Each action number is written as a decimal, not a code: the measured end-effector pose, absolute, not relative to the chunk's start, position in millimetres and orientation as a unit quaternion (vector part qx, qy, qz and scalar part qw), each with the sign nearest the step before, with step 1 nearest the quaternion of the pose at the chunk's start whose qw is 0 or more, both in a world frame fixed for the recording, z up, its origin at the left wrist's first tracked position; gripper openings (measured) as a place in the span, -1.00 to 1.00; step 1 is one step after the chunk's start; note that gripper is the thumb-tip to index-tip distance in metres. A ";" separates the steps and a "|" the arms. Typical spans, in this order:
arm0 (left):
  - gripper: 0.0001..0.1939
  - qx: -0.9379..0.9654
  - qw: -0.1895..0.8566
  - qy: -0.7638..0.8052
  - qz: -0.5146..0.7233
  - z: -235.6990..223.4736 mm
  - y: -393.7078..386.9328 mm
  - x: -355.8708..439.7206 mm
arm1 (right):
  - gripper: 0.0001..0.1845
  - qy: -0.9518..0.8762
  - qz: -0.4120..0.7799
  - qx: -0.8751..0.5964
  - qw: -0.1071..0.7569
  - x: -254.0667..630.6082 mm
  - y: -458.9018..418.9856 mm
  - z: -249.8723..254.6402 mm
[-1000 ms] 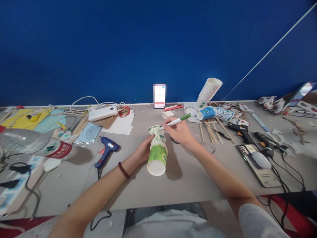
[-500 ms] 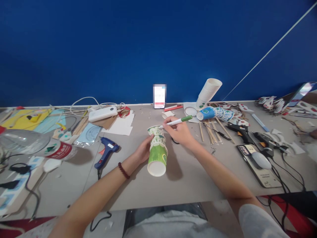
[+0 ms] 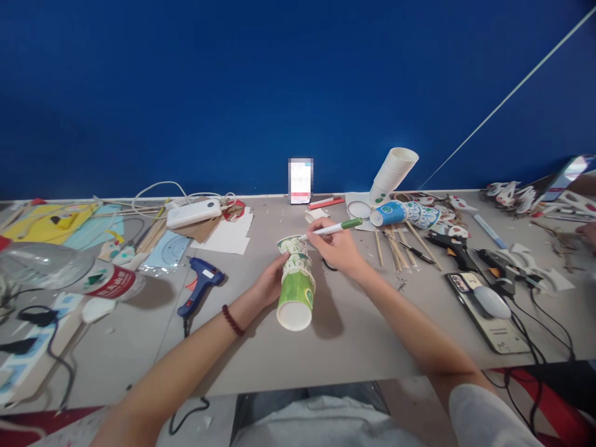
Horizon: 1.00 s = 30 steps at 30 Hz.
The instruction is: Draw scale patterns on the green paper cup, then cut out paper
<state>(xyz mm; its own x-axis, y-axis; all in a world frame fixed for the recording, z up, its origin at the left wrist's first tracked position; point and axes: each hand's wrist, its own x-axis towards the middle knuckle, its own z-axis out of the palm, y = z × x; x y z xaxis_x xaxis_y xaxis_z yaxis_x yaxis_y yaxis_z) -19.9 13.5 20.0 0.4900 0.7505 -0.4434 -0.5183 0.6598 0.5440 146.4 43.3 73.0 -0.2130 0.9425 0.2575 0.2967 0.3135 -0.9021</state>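
Evidently the step in hand is marking the outside of the joined cups (image 3: 298, 287) with a pen (image 3: 336, 228). The left hand (image 3: 270, 280) clasps them from the left side, thumb lying along the patterned part; its other fingers are mostly hidden, so I cannot tell exactly how far round they reach. The right hand (image 3: 336, 247) pinches the pen low, near its tip, and that tip is at the right side of the flared cup at the far end. Whether it presses on the surface at this instant is too small to tell.

The cups are in front of the person, over the near middle of the table (image 3: 363, 351), between the two forearms. Their long axis runs almost straight away from the body: the white round end of the green cup faces the person, and the flared end points towards the phone (image 3: 300, 181) by the wall. A shadow falls to their right, but I cannot tell whether they touch the table. The pen lies across this axis, tip to the left, green end up and to the right.

As I judge it, the next move calls for a firm left hold and a small, light stroke from the right fingers, with a slight roll of the cups if an unmarked side is wanted. Blue cups (image 3: 390, 212) lie well apart to the right, similarly patterned.
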 end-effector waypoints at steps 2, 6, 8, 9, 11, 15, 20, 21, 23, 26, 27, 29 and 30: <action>-0.67 0.164 0.848 0.328 0.381 18.7 14.1 -20.0 | -0.86 -0.685 0.371 -0.453 0.433 146.4 43.1 73.4; -0.69 0.158 0.848 0.325 0.388 17.8 14.2 -20.0 | -0.86 -0.688 0.365 -0.456 0.432 147.1 42.4 73.3; -0.70 0.158 0.847 0.326 0.390 18.0 13.9 -19.9 | -0.86 -0.687 0.362 -0.459 0.431 147.2 42.0 72.8; -0.70 0.159 0.846 0.327 0.390 18.0 13.8 -19.9 | -0.86 -0.687 0.361 -0.461 0.431 147.1 41.8 72.6; -0.70 0.160 0.846 0.328 0.389 17.7 13.8 -20.1 | -0.86 -0.687 0.362 -0.461 0.429 146.5 41.3 72.5; -0.71 0.163 0.845 0.328 0.390 16.8 14.4 -20.8 | -0.86 -0.690 0.359 -0.463 0.426 145.3 41.3 72.7; -0.69 0.163 0.848 0.328 0.383 17.8 14.1 -20.5 | -0.88 -0.698 0.350 -0.467 0.416 145.7 42.1 71.7; -0.69 0.163 0.848 0.331 0.382 18.0 13.9 -20.4 | -0.89 -0.699 0.347 -0.467 0.415 145.8 42.1 71.6; -0.69 0.164 0.846 0.332 0.383 17.9 13.8 -20.4 | -0.89 -0.700 0.347 -0.468 0.414 146.0 41.8 71.6; -0.69 0.171 0.847 0.325 0.385 16.4 14.0 -21.1 | -0.89 -0.692 0.358 -0.464 0.422 146.2 40.9 72.6; -0.69 0.171 0.848 0.322 0.385 15.9 14.1 -21.3 | -0.89 -0.688 0.363 -0.462 0.426 146.3 40.7 73.1; -0.69 0.169 0.848 0.322 0.384 15.3 14.3 -21.3 | -0.88 -0.683 0.366 -0.461 0.432 146.7 40.5 74.1; -0.69 0.168 0.848 0.325 0.384 15.4 14.3 -21.2 | -0.88 -0.682 0.365 -0.461 0.435 146.9 40.6 74.5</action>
<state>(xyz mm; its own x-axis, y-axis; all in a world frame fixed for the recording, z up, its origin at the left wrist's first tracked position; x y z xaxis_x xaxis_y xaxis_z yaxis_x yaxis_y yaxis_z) -21.2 14.3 15.4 0.4941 0.7600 -0.4222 -0.5413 0.6490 0.5346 146.9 40.6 74.5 -0.1962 0.9464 0.2565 0.3126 0.3083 -0.8985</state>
